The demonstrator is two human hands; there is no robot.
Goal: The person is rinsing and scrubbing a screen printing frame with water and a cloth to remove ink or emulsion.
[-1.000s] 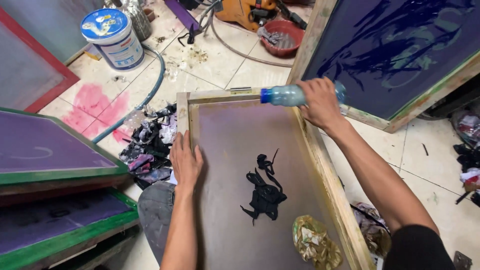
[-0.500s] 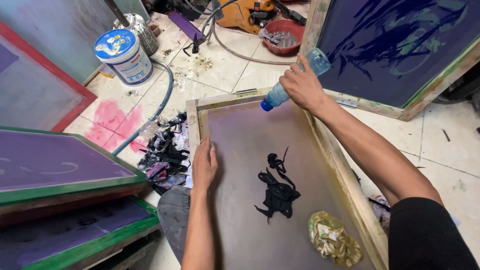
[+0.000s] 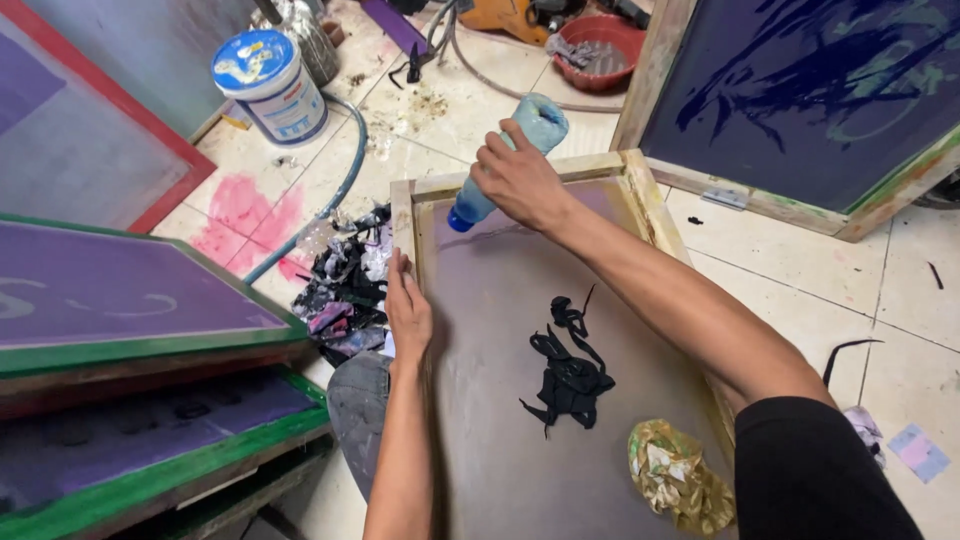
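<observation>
Since half a second ago the plastic bottle [image 3: 505,160] has tipped further, its blue cap now pointing down at the mesh near the far left corner of the wooden printing screen [image 3: 640,190], and the left hand has slid a little along the frame.

Nearest on the screen, close to its near right corner, lies a crumpled yellow rag [image 3: 680,478]. Just beyond it, mid-mesh, spreads a black ink blot [image 3: 570,375]. The left hand [image 3: 408,312] rests open and flat on the screen's left edge, steadying it. Beside that edge a heap of dirty rags [image 3: 345,285] sits on the tiled floor. Farther off, the right hand [image 3: 520,180] is closed around the bottle above the screen's far edge.

The step looks like wetting the mesh for cleaning; the next move seems to call for squeezing liquid toward the blot, then taking up the rag. Beyond stands a white paint bucket [image 3: 268,85].
</observation>
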